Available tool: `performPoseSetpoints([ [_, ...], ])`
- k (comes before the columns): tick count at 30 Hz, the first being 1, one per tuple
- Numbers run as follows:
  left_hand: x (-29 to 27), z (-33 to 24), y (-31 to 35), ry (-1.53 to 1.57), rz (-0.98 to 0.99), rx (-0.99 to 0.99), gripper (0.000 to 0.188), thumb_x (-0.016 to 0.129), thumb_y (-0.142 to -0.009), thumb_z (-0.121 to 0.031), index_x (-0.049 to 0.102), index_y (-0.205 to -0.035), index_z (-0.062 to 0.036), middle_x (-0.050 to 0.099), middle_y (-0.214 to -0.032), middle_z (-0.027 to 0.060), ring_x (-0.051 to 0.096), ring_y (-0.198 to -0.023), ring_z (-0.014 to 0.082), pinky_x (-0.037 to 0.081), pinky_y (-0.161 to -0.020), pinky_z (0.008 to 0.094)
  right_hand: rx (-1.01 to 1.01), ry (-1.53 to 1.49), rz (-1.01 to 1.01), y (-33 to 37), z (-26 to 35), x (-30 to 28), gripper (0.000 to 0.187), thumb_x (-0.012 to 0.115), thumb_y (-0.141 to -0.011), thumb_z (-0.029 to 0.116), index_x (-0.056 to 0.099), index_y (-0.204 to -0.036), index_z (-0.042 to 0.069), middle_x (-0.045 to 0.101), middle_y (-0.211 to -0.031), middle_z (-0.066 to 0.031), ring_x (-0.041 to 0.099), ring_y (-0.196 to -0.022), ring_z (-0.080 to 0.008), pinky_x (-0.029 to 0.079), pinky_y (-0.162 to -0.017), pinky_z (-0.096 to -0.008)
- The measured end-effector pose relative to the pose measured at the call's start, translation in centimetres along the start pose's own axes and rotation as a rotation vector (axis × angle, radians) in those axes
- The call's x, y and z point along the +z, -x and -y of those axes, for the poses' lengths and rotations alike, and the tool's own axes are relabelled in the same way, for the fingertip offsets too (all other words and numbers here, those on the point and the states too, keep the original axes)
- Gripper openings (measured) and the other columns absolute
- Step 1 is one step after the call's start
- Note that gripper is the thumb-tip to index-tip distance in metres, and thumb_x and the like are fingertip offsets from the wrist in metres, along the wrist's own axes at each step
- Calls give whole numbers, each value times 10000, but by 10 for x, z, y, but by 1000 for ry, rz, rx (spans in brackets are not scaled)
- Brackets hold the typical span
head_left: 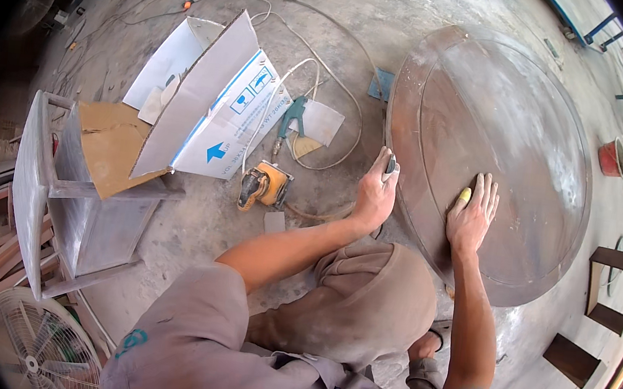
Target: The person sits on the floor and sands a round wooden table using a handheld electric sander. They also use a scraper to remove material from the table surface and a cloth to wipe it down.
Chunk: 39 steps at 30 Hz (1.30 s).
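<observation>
Grey work shirt fills the foreground; beyond the bent knee spreads a round brown panel. Just beside its left edge, the left hand clamps its fingers on a small dark object; the right hand lies palm-down on the panel, fingers nearly together, thumb apart.

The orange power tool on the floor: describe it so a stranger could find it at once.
Find the white cardboard box left of the left hand. On the floor by its lower right corner sits the power tool. Its orange body sets it apart from the green gun-shaped tool.
</observation>
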State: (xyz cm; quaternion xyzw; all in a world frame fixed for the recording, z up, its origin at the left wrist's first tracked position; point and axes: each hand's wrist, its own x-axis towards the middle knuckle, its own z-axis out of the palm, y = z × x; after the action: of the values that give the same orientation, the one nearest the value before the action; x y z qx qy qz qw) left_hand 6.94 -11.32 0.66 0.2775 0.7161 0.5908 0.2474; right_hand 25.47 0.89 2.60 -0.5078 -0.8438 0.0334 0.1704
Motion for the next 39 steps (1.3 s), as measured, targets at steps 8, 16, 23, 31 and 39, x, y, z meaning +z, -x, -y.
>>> performPoseSetpoints([
  [8,3,8,-114,-158,-46,330,434,524,-1100,-147,530,-1421,145,497,-1495,395,512,-1398,500,450,-1165,467,-4,7,27,-3,10,-6,562,505,-1029,161,442,-1565,4,388,-1675,-193,297,-1580,-374,177,-1320,-504],
  [16,9,3,-160,-257,31,383,441,533,-1092,-168,542,-1432,111,517,-1499,358,516,-1401,477,447,-1172,442,15,6,40,-5,7,-9,593,507,-1011,146,422,-1576,-10,365,-1685,-202,275,-1590,-377,165,-1319,-513],
  [23,8,11,-130,-262,63,399,475,553,-1089,-184,514,-1467,102,479,-1536,352,489,-1421,480,444,-1174,442,18,29,42,-4,5,-10,609,518,-994,138,421,-1576,-13,367,-1683,-207,277,-1588,-385,164,-1319,-516],
  [31,0,2,-141,-319,41,410,481,517,-1112,-196,483,-1475,117,448,-1549,374,464,-1434,501,429,-1182,462,28,-9,77,-5,12,-12,608,520,-1010,171,417,-1582,-5,352,-1691,-205,258,-1596,-379,142,-1325,-514],
  [39,-17,20,-31,-294,182,449,572,579,-1053,-38,362,-1562,108,372,-1563,441,406,-1465,552,405,-1203,492,46,23,78,-6,8,-10,603,512,-1021,187,411,-1592,21,352,-1696,-184,252,-1601,-364,147,-1327,-508],
])
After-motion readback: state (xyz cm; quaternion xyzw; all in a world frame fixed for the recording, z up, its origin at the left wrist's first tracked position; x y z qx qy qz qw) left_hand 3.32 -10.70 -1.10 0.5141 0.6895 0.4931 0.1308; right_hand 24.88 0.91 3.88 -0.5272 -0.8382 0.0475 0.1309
